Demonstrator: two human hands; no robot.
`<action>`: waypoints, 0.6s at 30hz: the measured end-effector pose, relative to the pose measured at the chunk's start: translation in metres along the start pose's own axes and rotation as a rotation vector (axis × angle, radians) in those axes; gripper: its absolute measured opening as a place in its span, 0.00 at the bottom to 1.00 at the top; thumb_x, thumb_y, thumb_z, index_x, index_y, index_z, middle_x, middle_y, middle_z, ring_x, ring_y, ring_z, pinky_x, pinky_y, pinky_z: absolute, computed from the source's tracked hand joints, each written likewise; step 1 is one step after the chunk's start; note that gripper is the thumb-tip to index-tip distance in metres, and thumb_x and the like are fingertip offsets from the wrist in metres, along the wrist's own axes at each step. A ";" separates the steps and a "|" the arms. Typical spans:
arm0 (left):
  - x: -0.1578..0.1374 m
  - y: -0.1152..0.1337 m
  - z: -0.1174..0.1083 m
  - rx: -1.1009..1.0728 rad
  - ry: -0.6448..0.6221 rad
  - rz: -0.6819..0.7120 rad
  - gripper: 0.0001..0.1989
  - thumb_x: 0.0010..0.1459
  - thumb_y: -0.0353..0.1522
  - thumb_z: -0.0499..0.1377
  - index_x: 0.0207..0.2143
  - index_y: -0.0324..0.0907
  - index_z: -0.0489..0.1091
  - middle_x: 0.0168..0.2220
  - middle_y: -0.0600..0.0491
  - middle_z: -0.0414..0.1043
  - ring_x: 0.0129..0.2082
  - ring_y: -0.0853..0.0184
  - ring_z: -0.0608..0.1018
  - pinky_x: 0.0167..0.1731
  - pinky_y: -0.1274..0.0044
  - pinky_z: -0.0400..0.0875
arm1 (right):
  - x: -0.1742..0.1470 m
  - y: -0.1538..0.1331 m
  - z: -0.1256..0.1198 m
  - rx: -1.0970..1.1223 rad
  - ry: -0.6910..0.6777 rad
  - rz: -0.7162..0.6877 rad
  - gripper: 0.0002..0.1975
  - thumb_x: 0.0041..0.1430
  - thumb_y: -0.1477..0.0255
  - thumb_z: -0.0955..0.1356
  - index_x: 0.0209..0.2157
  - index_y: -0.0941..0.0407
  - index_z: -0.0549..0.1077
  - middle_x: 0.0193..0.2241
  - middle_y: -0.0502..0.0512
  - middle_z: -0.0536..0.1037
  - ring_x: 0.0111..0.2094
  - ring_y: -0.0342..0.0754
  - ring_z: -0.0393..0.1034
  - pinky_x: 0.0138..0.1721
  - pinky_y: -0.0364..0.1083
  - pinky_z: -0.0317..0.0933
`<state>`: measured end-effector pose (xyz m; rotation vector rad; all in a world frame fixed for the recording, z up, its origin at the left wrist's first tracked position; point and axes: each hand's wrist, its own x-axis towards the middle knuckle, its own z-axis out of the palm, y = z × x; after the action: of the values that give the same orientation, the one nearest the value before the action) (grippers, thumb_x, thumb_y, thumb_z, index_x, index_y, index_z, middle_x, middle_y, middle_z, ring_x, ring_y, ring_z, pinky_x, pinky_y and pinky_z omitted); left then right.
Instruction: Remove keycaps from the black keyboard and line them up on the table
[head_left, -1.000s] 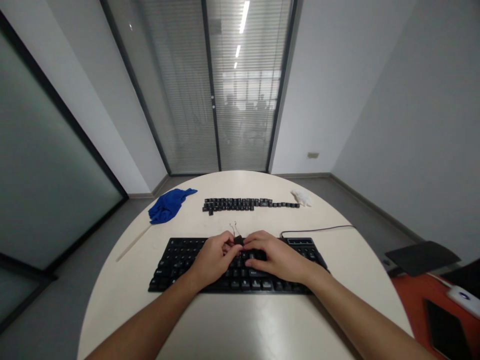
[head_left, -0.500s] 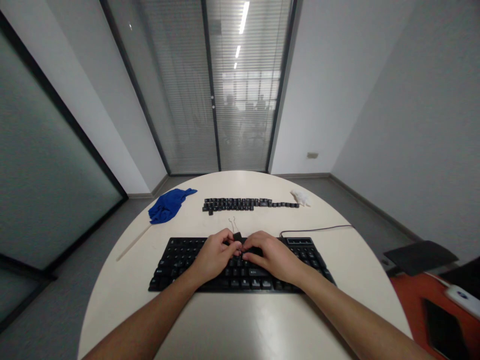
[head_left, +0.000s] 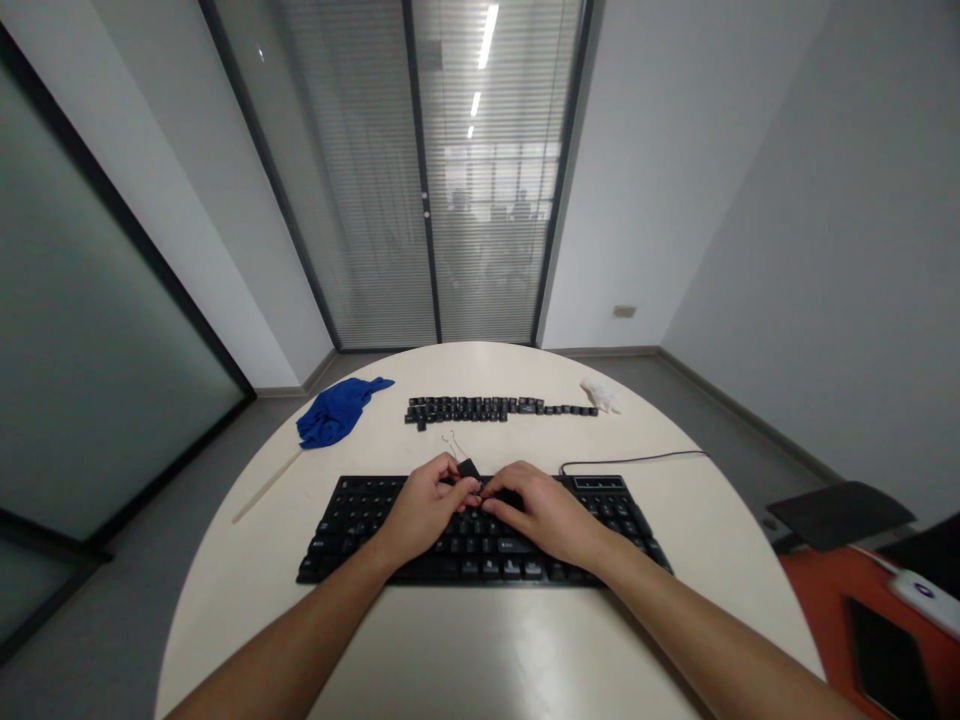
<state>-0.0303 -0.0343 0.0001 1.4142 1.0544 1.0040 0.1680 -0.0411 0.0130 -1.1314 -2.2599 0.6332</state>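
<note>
A black keyboard (head_left: 352, 525) lies in front of me on the round table, with both hands over its middle. My left hand (head_left: 426, 505) is closed, thumb and fingers pinching a wire keycap puller (head_left: 468, 468). The puller's black handle tilts to the left, and two thin hooked wires stick out from its far end. My right hand (head_left: 541, 508) is at the near end of the puller, its thumb and forefinger drawn together beside the left fingertips. Whatever lies between those right fingers is too small and hidden to name.
Loose black keycaps (head_left: 472, 409) stand in rows beyond the keyboard. A blue cloth (head_left: 334, 412) and a light stick (head_left: 266, 487) lie at the left. A crumpled white item (head_left: 602, 397) is at the far right. The keyboard's cable (head_left: 637, 459) runs off the right edge.
The keycap puller has tipped to the left, its hooked wires swinging left with it. My left hand has shifted slightly left; my right hand has barely moved.
</note>
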 end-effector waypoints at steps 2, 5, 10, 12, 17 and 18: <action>-0.001 0.001 0.000 0.005 -0.008 0.013 0.13 0.55 0.38 0.63 0.30 0.41 0.63 0.27 0.56 0.75 0.32 0.64 0.82 0.30 0.78 0.73 | 0.000 -0.002 -0.001 0.001 0.001 0.003 0.08 0.63 0.66 0.67 0.40 0.53 0.76 0.38 0.53 0.79 0.43 0.50 0.70 0.47 0.47 0.62; -0.002 0.002 0.000 0.012 0.006 0.022 0.12 0.56 0.37 0.62 0.29 0.41 0.62 0.27 0.55 0.77 0.33 0.64 0.82 0.33 0.77 0.73 | -0.001 -0.002 -0.002 0.003 -0.003 0.007 0.09 0.63 0.66 0.67 0.41 0.53 0.76 0.38 0.54 0.79 0.43 0.50 0.70 0.47 0.48 0.62; -0.001 0.005 0.001 0.010 0.052 0.031 0.11 0.55 0.36 0.62 0.28 0.41 0.63 0.27 0.54 0.78 0.31 0.65 0.81 0.34 0.76 0.73 | -0.002 0.000 -0.002 0.006 0.002 -0.009 0.12 0.59 0.67 0.70 0.44 0.53 0.75 0.41 0.55 0.78 0.45 0.51 0.70 0.48 0.48 0.62; 0.000 0.005 0.001 0.015 0.056 0.034 0.10 0.55 0.36 0.62 0.29 0.41 0.64 0.27 0.54 0.78 0.31 0.65 0.81 0.34 0.76 0.72 | -0.002 0.000 -0.001 0.003 0.003 0.002 0.11 0.60 0.67 0.69 0.43 0.53 0.75 0.41 0.55 0.78 0.45 0.51 0.70 0.48 0.48 0.62; -0.001 0.003 0.000 0.030 0.008 0.056 0.09 0.55 0.36 0.62 0.31 0.39 0.67 0.30 0.52 0.77 0.33 0.65 0.79 0.34 0.75 0.72 | -0.001 -0.001 0.000 -0.011 0.019 0.046 0.10 0.63 0.64 0.67 0.40 0.53 0.77 0.38 0.55 0.79 0.43 0.50 0.71 0.45 0.47 0.62; -0.001 0.003 0.000 0.033 -0.005 0.068 0.09 0.55 0.35 0.62 0.32 0.39 0.68 0.31 0.52 0.77 0.33 0.65 0.79 0.34 0.75 0.72 | -0.001 -0.002 0.000 -0.011 0.025 0.053 0.10 0.63 0.64 0.67 0.40 0.54 0.77 0.38 0.54 0.79 0.42 0.50 0.71 0.45 0.47 0.62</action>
<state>-0.0307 -0.0357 0.0027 1.4868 1.0295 1.0360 0.1676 -0.0426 0.0137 -1.2014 -2.2215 0.6240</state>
